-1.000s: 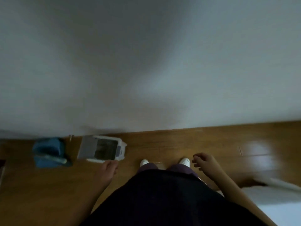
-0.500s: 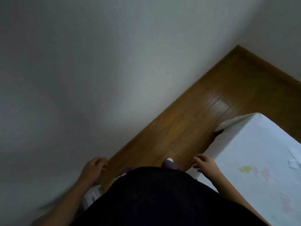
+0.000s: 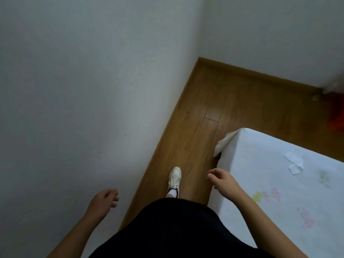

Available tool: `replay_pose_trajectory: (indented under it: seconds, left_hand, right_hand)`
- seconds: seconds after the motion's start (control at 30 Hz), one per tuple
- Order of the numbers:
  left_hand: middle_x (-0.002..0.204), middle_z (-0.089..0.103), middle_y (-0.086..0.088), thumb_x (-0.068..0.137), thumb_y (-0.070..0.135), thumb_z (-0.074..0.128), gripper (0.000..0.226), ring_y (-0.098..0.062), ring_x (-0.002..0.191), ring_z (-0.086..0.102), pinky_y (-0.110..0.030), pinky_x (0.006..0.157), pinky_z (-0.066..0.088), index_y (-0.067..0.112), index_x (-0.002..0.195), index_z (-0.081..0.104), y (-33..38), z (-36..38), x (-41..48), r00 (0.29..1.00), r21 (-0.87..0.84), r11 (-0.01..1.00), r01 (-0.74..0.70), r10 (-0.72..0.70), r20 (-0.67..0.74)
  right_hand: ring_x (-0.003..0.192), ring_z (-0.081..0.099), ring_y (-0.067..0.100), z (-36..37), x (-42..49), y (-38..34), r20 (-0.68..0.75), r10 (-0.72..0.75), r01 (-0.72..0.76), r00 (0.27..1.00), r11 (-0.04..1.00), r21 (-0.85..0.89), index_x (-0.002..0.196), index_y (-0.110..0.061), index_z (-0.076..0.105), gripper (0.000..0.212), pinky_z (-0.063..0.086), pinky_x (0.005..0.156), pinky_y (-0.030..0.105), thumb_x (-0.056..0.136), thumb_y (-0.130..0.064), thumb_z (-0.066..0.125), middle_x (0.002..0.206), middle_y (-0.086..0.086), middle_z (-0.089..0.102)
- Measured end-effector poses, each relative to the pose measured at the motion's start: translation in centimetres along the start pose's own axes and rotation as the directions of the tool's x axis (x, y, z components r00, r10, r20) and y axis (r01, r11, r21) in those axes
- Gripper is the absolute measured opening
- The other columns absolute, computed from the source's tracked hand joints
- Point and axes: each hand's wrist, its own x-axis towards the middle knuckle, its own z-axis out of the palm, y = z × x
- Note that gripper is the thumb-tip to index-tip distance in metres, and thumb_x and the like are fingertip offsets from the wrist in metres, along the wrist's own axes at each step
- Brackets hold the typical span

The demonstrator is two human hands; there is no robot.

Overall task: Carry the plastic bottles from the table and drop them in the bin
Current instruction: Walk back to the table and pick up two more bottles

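No plastic bottle and no bin are in view. The table (image 3: 242,164), covered with a white flowered cloth, fills the lower right. My right hand (image 3: 221,180) hangs beside the table's near corner, fingers loosely curled and holding nothing. My left hand (image 3: 104,201) hangs low by the white wall, fingers loosely curled, also holding nothing.
A white wall (image 3: 74,90) runs along the left, close to me. A narrow strip of wooden floor (image 3: 201,116) lies between wall and table, with my white shoe (image 3: 175,176) on it. White paper scraps (image 3: 295,162) lie on the cloth. Something red (image 3: 337,118) sits at the right edge.
The view has swung right, away from the white bin and blue object on the floor, toward the room corner and the table. Both hands stay free of any object.
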Motion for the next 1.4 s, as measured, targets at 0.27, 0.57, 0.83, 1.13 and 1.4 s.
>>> replay_pose_trajectory:
  seconds: [0.27, 0.57, 0.83, 1.13, 1.4]
  left_hand:
    - [0.094, 0.074, -0.015, 0.103, 0.027, 0.051, 0.028, -0.024, 0.074, 0.066, -0.03, 0.064, 0.046, 0.007, 0.095, 0.069, 22.3, 5.4, 9.6, 0.945, 0.188, 0.948, -0.258, 0.207, 0.255]
    - [0.098, 0.073, -0.003, 0.104, 0.035, 0.046, 0.031, -0.02, 0.09, 0.07, -0.03, 0.072, 0.051, 0.013, 0.104, 0.069, 44.9, 13.7, 13.0, 0.78, 0.294, 0.777, -0.557, 0.367, 0.507]
    - [0.097, 0.072, -0.009, 0.105, 0.031, 0.047, 0.028, -0.021, 0.083, 0.068, -0.03, 0.066, 0.049, 0.013, 0.1, 0.068, 55.2, 18.2, 18.4, 0.857, 0.37, 0.804, -0.466, 0.305, 0.416]
    - [0.093, 0.073, -0.019, 0.102, 0.022, 0.051, 0.027, -0.028, 0.072, 0.064, -0.032, 0.065, 0.044, 0.002, 0.098, 0.068, 62.6, 18.7, 24.2, 0.959, 0.308, 0.926, -0.217, 0.144, 0.244]
    - [0.092, 0.072, -0.014, 0.104, 0.03, 0.049, 0.03, -0.027, 0.076, 0.066, -0.033, 0.066, 0.047, 0.007, 0.101, 0.067, 75.8, 25.3, 31.5, 0.935, 0.389, 0.881, -0.269, 0.141, 0.326]
  right_hand:
    - [0.084, 0.071, 0.017, -7.8, 3.1, 1.6, -0.258, 0.247, -0.186, 0.934, 0.953, 0.24, 0.109, -0.016, 0.066, 0.017, 0.052, 0.074, 0.03, 0.097, -0.021, 0.056, 0.094, 0.001, 0.075]
    - [0.083, 0.069, 0.022, -14.6, 7.0, 4.0, -0.286, 0.507, -0.304, 0.813, 0.789, 0.534, 0.107, -0.012, 0.065, 0.015, 0.051, 0.072, 0.033, 0.098, -0.018, 0.055, 0.095, 0.007, 0.074]
    - [0.077, 0.065, 0.021, -26.9, 19.6, 0.1, -0.257, 0.486, -0.291, 0.836, 0.787, 0.544, 0.11, -0.007, 0.063, 0.018, 0.049, 0.067, 0.03, 0.099, -0.015, 0.053, 0.094, 0.011, 0.073]
    - [0.092, 0.07, 0.019, -42.6, 33.5, -10.4, -0.271, 0.219, -0.119, 0.938, 0.932, 0.342, 0.111, -0.019, 0.064, 0.017, 0.057, 0.086, 0.039, 0.096, -0.025, 0.059, 0.098, 0.001, 0.074]
    - [0.094, 0.068, 0.016, -50.8, 40.4, -11.8, -0.328, 0.281, -0.131, 0.902, 0.902, 0.411, 0.1, -0.03, 0.065, 0.008, 0.055, 0.079, 0.03, 0.095, -0.029, 0.059, 0.1, -0.003, 0.072]
